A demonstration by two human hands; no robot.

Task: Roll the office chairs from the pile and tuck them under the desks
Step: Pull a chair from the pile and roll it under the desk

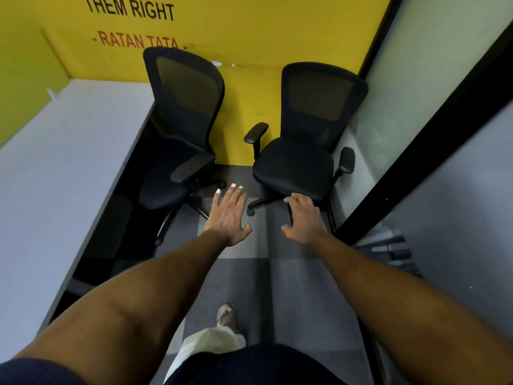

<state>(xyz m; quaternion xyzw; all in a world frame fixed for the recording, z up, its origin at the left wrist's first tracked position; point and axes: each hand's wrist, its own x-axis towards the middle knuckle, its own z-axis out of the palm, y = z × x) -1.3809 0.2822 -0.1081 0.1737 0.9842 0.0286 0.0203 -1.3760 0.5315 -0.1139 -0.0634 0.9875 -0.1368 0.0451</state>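
Observation:
Two black mesh-back office chairs stand at the end of a narrow aisle against a yellow wall. The left chair (pixel 180 140) is partly tucked under the white desk (pixel 69 162), its seat turned toward the desk. The right chair (pixel 299 162) faces me, standing free beside the glass partition. Both my arms are stretched forward. My left hand (pixel 229 215) hovers with fingers spread over the carpet between the two chairs, touching nothing. My right hand (pixel 304 218) is also open, fingers slightly curled, just in front of the right chair's seat edge.
A frosted glass partition (pixel 416 93) with a black frame (pixel 433 151) bounds the right side. The yellow wall (pixel 249 29) with printed lettering closes the far end. Grey carpet tiles (pixel 277 287) cover the aisle. My foot (pixel 226 315) is on the carpet below.

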